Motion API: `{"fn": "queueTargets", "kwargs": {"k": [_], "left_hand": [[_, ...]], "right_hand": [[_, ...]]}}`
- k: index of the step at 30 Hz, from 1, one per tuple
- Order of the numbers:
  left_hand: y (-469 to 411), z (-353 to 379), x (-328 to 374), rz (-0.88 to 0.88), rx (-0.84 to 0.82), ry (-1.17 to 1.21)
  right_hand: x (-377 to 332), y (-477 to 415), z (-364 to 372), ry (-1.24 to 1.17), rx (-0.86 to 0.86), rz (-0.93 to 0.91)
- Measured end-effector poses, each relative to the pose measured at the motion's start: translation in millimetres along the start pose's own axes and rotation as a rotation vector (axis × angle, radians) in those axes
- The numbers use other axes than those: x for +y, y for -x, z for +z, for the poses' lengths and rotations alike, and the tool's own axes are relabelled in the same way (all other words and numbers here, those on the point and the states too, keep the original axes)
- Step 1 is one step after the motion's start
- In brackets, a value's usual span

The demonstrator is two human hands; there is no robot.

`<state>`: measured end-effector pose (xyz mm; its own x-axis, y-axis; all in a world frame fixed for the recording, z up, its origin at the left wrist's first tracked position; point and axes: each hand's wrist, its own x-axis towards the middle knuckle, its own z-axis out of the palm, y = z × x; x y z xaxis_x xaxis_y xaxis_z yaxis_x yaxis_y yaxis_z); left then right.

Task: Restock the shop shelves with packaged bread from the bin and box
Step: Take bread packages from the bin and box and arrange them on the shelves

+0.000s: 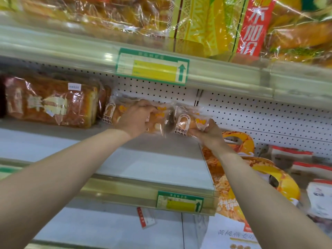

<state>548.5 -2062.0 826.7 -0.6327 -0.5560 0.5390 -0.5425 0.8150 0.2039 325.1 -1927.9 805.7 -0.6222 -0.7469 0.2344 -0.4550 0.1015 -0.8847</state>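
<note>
Two small clear bread packs with orange print stand at the back of the middle shelf (147,164), against the white pegboard. My left hand (135,119) grips the left bread pack (115,112) from the front, fingers curled over its top. My right hand (209,133) pinches the lower right corner of the right bread pack (185,123). The two packs touch or overlap in the middle. Neither the bin nor the box is in view.
A large brown loaf in clear wrap (52,103) lies left of the packs on the same shelf. Yellow and red bagged breads (215,24) fill the upper shelf. Orange bags (251,177) and white bags (319,196) sit lower right. Price tags (152,66) mark the shelf rails.
</note>
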Motion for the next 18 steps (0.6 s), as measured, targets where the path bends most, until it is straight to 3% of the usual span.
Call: {"fn": "queueTargets", "kwargs": {"k": [5,7,11,13,18], "left_hand": [[7,3,-15,0.037,-0.012,-0.209],[6,5,-19,0.049,-0.038,-0.309],[1,10,-24,0.101,-0.041,-0.433],[-3,13,-22,0.126,-0.050,-0.463],[-13,15,-11,0.152,-0.073,-0.488]], "right_hand": [[-5,-12,13,0.150,0.030,-0.048],[-5,-15,16,0.232,0.132,-0.144],[-3,-11,24,0.648,0.305,-0.445],[-2,-8,28,0.782,0.292,-0.569],[0,-12,36,0.772,0.143,-0.579]]}}
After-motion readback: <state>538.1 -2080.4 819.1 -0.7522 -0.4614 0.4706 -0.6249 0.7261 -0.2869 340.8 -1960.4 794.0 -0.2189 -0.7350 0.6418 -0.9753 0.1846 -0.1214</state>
